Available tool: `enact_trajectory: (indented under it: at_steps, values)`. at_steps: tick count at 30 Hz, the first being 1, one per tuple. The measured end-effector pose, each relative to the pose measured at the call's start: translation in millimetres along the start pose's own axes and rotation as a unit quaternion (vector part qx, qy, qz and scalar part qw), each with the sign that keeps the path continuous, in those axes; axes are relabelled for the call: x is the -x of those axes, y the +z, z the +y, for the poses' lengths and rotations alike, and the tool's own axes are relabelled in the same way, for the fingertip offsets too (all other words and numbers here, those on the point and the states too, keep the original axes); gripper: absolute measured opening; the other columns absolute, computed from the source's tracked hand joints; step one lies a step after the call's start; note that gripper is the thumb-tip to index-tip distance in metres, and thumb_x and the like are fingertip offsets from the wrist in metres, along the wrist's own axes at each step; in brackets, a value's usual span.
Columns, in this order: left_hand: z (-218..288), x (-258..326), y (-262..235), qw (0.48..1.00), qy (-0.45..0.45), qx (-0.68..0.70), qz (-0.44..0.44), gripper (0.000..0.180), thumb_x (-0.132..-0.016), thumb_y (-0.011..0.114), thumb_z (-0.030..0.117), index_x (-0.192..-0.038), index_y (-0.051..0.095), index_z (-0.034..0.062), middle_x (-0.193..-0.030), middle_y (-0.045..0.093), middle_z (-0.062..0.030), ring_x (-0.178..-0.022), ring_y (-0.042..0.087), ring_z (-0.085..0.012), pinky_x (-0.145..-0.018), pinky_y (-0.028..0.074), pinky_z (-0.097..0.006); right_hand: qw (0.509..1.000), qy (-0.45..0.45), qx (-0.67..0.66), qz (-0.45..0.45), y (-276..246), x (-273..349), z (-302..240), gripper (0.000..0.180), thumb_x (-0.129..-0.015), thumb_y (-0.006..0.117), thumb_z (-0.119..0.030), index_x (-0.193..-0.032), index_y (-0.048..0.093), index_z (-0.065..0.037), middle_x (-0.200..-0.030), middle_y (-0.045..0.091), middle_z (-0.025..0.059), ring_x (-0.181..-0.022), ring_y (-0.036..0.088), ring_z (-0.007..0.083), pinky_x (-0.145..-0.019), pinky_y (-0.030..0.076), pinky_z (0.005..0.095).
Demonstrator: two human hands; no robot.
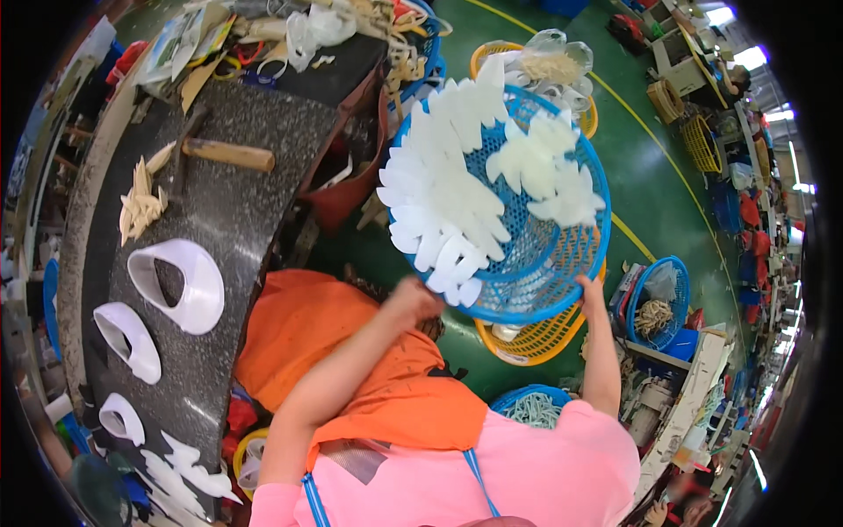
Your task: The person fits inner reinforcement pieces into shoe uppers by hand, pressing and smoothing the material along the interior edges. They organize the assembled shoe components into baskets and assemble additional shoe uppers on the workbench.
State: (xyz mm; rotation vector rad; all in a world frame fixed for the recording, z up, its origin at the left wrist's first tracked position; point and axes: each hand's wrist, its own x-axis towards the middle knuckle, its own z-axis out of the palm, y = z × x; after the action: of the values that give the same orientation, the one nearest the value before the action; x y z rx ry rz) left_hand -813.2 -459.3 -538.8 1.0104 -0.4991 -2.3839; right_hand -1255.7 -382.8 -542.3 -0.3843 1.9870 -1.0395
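Observation:
A round blue plastic basket is held in front of me over the floor by its rim. My left hand is closed at the rim's near left side, slightly blurred. On the near right, my right hand has its fingers wrapped round the rim. Overlapping white flat pieces with rounded ends line the basket's left side. A smaller cluster of white pieces lies toward its right. Part of the meshed bottom shows between them.
A dark stone-topped workbench on my left carries a hammer, white shoe uppers and cream strips. Under the held basket stands a yellow basket. A blue basket of cords and another blue basket stand nearby.

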Motion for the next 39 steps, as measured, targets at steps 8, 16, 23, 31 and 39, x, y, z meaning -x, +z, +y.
enact_trajectory:
  at_steps: [8, 16, 23, 31, 39]
  values:
    - [26.2, 17.6, -12.6, 0.988, 0.086, 0.035, 0.121, 0.025, -0.088, 0.051, 0.001, -0.113, 0.045, 0.0019, -0.107, 0.057, -0.0123, -0.097, 0.063, -0.0266, -0.087, 0.053, -0.037, 0.667, -0.379, 0.594, 0.245, 71.4, -29.1, -88.8, 0.056, -0.07, 0.068, -0.011, -0.12, 0.047, 0.0, -0.112, 0.056, 0.0185, -0.094, 0.059, 0.035, -0.08, 0.048, 0.0445]
    - [41.6, 33.9, 7.5, 0.994, 0.045, -0.043, 0.09, 0.054, -0.09, 0.057, 0.012, -0.136, 0.031, -0.0012, -0.111, 0.055, -0.0119, -0.097, 0.063, -0.0229, -0.081, 0.053, -0.03, 0.822, -0.011, 0.493, -0.286, 251.9, 47.1, -85.3, 0.059, -0.081, 0.062, -0.047, -0.118, 0.058, -0.002, -0.092, 0.066, 0.0124, -0.072, 0.065, 0.0213, -0.061, 0.054, 0.0344]
    - [43.6, 38.9, -1.6, 0.987, 0.043, -0.149, 0.033, 0.054, -0.091, 0.058, 0.015, -0.139, 0.035, 0.0047, -0.125, 0.054, -0.0134, -0.101, 0.06, -0.0206, -0.089, 0.048, -0.032, 0.947, -0.06, 0.275, -0.156, 233.7, 39.6, -65.2, 0.052, -0.078, 0.066, -0.015, -0.124, 0.05, 0.002, -0.093, 0.066, 0.0121, -0.076, 0.065, 0.0192, -0.058, 0.055, 0.0349]
    - [84.3, 125.2, 46.1, 0.854, 0.371, -0.29, 0.224, 0.043, -0.083, 0.065, 0.002, -0.122, 0.047, 0.0034, -0.113, 0.056, -0.0101, -0.089, 0.059, -0.016, -0.076, 0.049, -0.028, 0.67, -0.602, 0.255, -0.352, 287.2, 220.7, -159.6, 0.02, -0.081, 0.061, -0.004, -0.101, 0.06, -0.006, -0.086, 0.057, 0.0117, -0.074, 0.061, 0.0308, -0.066, 0.051, 0.0366]
    - [105.1, 206.9, 14.0, 0.738, 0.522, -0.238, 0.354, 0.013, -0.078, 0.066, -0.004, -0.085, 0.056, 0.0026, -0.079, 0.056, -0.0071, -0.069, 0.056, -0.0156, -0.061, 0.046, -0.027, 0.712, -0.381, 0.22, -0.547, 335.3, 271.9, -183.5, 0.016, -0.085, 0.061, -0.005, -0.101, 0.062, -0.003, -0.082, 0.066, 0.0064, -0.068, 0.063, 0.0131, -0.059, 0.05, 0.0269]
